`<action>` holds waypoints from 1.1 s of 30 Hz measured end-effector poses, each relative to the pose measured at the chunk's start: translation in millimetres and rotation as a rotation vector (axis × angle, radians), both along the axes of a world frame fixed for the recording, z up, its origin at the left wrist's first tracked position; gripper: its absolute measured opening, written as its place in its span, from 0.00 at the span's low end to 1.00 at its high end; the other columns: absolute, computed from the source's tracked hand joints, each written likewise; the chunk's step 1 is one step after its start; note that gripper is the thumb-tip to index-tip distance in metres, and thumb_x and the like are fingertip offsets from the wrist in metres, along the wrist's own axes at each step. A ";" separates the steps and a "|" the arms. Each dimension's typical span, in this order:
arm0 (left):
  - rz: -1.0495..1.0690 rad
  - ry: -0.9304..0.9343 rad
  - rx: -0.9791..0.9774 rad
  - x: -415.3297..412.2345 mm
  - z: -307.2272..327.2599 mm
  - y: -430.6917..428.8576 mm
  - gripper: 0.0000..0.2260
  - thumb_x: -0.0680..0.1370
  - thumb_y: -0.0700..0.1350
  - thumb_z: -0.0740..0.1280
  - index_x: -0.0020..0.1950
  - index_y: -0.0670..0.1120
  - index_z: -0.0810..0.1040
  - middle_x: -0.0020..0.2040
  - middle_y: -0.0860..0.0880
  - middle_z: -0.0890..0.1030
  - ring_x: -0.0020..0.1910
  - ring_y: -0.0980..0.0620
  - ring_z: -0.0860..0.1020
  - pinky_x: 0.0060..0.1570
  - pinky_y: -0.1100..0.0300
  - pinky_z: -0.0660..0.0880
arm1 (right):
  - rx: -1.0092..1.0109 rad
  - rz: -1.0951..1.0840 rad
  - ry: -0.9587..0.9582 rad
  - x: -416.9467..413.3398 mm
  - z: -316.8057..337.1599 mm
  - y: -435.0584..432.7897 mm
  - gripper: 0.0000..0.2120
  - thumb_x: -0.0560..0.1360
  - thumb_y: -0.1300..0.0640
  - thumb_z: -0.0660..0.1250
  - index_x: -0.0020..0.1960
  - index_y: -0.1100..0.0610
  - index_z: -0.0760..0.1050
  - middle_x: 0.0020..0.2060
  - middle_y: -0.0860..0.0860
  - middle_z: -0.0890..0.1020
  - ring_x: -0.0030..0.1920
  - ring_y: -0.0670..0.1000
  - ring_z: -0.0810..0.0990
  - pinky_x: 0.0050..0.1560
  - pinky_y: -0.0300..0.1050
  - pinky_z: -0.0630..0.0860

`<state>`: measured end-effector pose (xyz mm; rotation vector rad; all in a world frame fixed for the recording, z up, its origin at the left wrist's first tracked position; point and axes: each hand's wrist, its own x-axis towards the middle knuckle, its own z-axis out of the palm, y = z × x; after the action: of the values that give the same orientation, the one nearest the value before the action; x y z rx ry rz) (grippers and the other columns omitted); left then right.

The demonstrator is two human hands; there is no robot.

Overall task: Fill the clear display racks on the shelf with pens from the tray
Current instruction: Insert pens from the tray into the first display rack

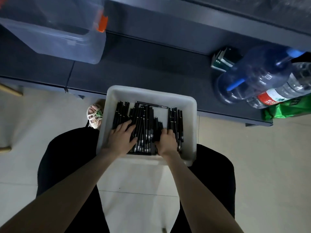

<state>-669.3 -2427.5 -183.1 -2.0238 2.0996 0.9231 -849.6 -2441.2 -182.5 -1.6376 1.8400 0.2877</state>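
Left hand (121, 138) lying flat on pens (143, 118), right hand (167, 142) curling round some, in tray (151, 92), pen print unreadable

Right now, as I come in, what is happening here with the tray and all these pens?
A person is sorting through black pens heaped in a white tray at their lap. The left hand lies flat on the pile with its fingers spread. The right hand curls its fingers around a small bunch of pens, apparently gathering them. No pen is out of the tray in this view. The dark shelf ahead holds a clear plastic box and a big blue water bottle.
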 end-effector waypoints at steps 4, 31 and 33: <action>0.014 -0.008 -0.002 -1.5 -1.5 0.2 0.26 0.79 0.54 0.60 0.74 0.49 0.60 0.76 0.51 0.54 0.74 0.49 0.56 0.68 0.50 0.58 | 0.053 -0.069 0.000 2.4 0.2 -6.8 0.26 0.73 0.58 0.69 0.65 0.63 0.62 0.63 0.60 0.67 0.62 0.63 0.72 0.59 0.53 0.71; -0.070 0.285 -0.462 -1.5 178.1 -65.3 0.14 0.79 0.42 0.63 0.65 0.43 0.74 0.59 0.44 0.76 0.60 0.43 0.71 0.60 0.53 0.67 | -0.363 -0.284 -0.771 -23.3 201.4 -66.7 0.04 0.72 0.66 0.71 0.45 0.59 0.82 0.39 0.52 0.82 0.40 0.50 0.81 0.49 0.40 0.79; -0.098 0.267 -0.470 3.8 187.8 -67.3 0.12 0.79 0.40 0.63 0.62 0.42 0.77 0.57 0.44 0.77 0.58 0.44 0.73 0.58 0.55 0.67 | -0.351 -0.269 -0.810 -22.6 207.6 -63.3 0.06 0.71 0.67 0.71 0.43 0.57 0.81 0.38 0.53 0.82 0.42 0.53 0.81 0.52 0.45 0.79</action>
<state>-665.4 -2494.9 4.7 -2.0555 2.7537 0.7761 -872.1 -2504.6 25.2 -1.3853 1.4702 -0.7504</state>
